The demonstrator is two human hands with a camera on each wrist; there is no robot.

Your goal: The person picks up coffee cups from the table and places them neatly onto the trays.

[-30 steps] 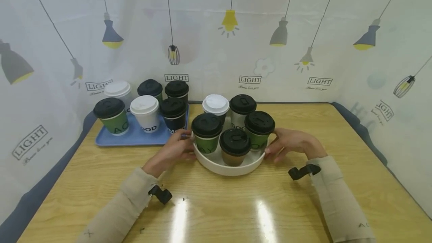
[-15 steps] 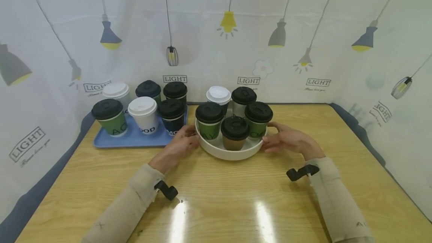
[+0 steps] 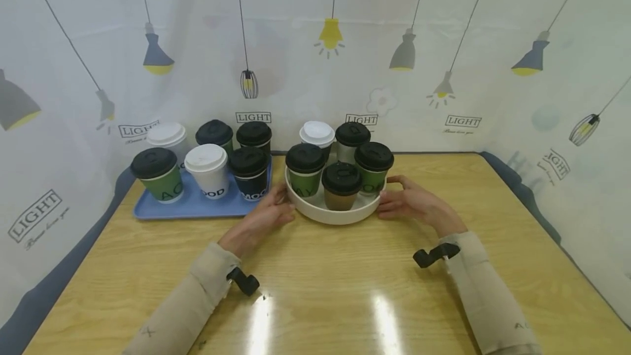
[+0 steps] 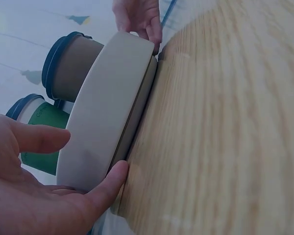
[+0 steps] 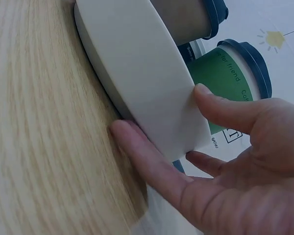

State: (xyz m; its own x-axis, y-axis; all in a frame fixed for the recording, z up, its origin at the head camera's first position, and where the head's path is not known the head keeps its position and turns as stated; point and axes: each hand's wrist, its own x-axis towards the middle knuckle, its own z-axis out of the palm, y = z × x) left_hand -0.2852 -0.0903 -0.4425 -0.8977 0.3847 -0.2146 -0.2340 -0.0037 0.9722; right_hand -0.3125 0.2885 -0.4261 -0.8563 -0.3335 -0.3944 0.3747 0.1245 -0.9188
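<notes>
A round white tray (image 3: 340, 216) with a low wall sits on the wooden table, bearing several lidded paper cups. In its front row are a green cup (image 3: 304, 182), a brown cup (image 3: 340, 200) and another green cup (image 3: 370, 179), all with black lids. Behind them stand a white-lidded cup (image 3: 317, 132) and a pale cup (image 3: 346, 152) with a black lid. My left hand (image 3: 266, 212) holds the tray's left side, thumb by the rim (image 4: 78, 132). On the opposite side my right hand (image 3: 414, 204) grips it, thumb at the rim and a finger along the bottom edge.
To the left lies a blue rectangular tray (image 3: 189, 211) with upright lidded cups in two rows; its right edge is close to the round tray and my left hand. A printed curtain (image 3: 315, 43) hangs along the table's (image 3: 315, 278) back edge.
The round tray and its cups have moved away from me, toward the back of the table. Both hands have gone with it, still at its sides. The blue tray stays put.
</notes>
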